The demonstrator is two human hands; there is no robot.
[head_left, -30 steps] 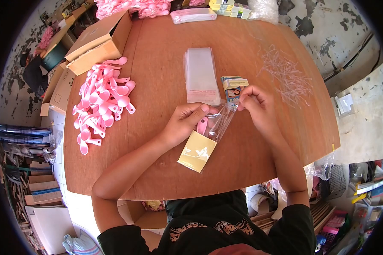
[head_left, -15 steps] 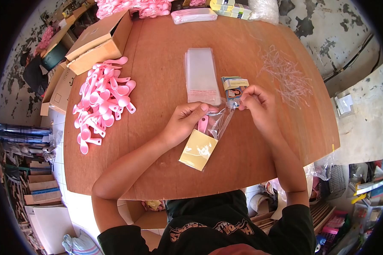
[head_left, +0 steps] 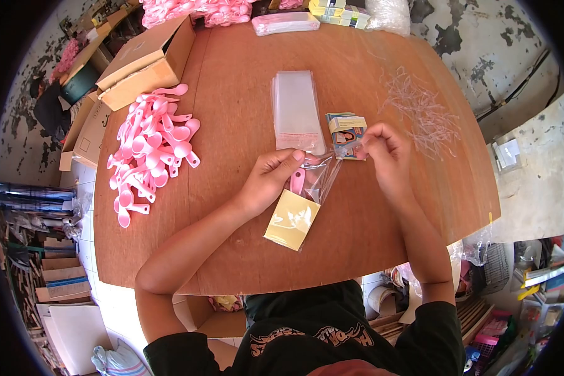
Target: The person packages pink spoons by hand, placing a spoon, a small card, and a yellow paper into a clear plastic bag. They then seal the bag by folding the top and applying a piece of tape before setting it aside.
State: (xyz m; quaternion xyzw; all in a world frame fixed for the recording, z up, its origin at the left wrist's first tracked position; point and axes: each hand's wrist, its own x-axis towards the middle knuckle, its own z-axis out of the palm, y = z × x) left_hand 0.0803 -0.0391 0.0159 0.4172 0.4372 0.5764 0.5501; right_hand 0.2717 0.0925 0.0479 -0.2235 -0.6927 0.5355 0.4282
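My left hand (head_left: 271, 180) is closed on a clear plastic bag (head_left: 320, 182), thumb on top. Inside the bag are a pink spoon (head_left: 297, 180), of which the handle end shows, and a yellow card (head_left: 292, 219) at the lower end. The bag's open end stretches up and right toward my right hand (head_left: 387, 153). My right hand is raised with thumb and fingertips pinched together; whatever is between them is too small to make out. Just left of those fingers lies a small stack of printed cards (head_left: 347, 133). Beyond my left hand is a stack of clear bags (head_left: 296, 103).
A heap of pink spoons (head_left: 150, 147) lies on the left of the wooden table (head_left: 232, 81), beside a cardboard box (head_left: 145, 59). Thin clear strips (head_left: 423, 113) are strewn at the right. Along the far edge sit a bag pack (head_left: 286, 24) and card bundles (head_left: 338, 14).
My right hand has moved slightly up and right, away from the bag's open end, uncovering more of the printed cards. My left hand and the bag have barely shifted.
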